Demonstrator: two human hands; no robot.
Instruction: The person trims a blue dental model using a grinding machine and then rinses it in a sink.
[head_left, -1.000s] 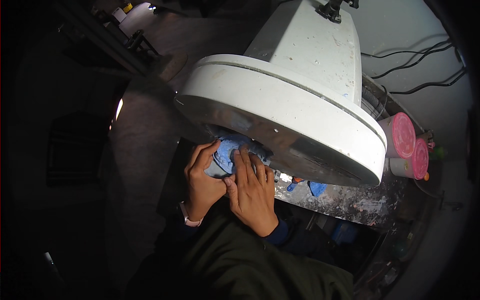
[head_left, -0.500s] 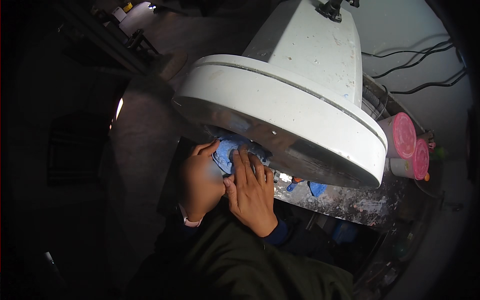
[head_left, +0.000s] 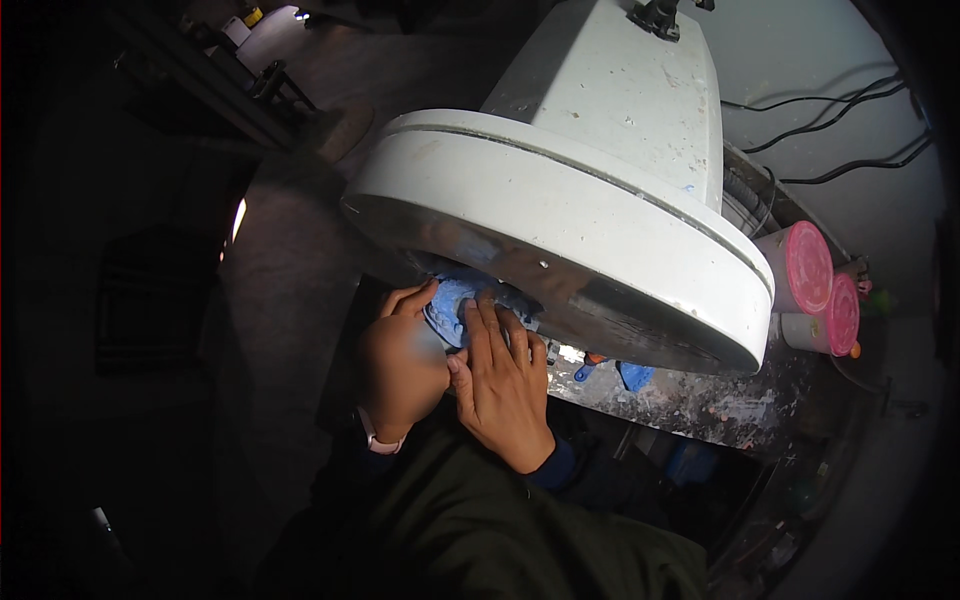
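Both hands press a blue cast (head_left: 455, 300) up against the underside of a large white machine (head_left: 590, 190), at the near edge of its round disc housing. The left hand (head_left: 400, 365) cups the cast from the left, thumb and fingers curled around its side; a pale band sits on that wrist. The right hand (head_left: 503, 385) lies just beside it, touching it, fingers stretched flat and forward over the cast, the tips reaching under the housing. So both hands grip the cast together, neither one free. Most of the cast is hidden by the fingers and the housing's shadow; only its ridged blue top shows between the hands.

To the right of the hands, beneath the housing, runs a stained, speckled tabletop (head_left: 700, 400) with small blue pieces (head_left: 634, 375) and an orange bit lying on it. Farther right, well apart from the hands, two round white tubs with pink lids (head_left: 808, 268) lie on their sides, one just beside the other. Black cables (head_left: 830, 125) cross the pale wall beyond the machine. A dark green sleeve (head_left: 480, 520) fills the lower edge.
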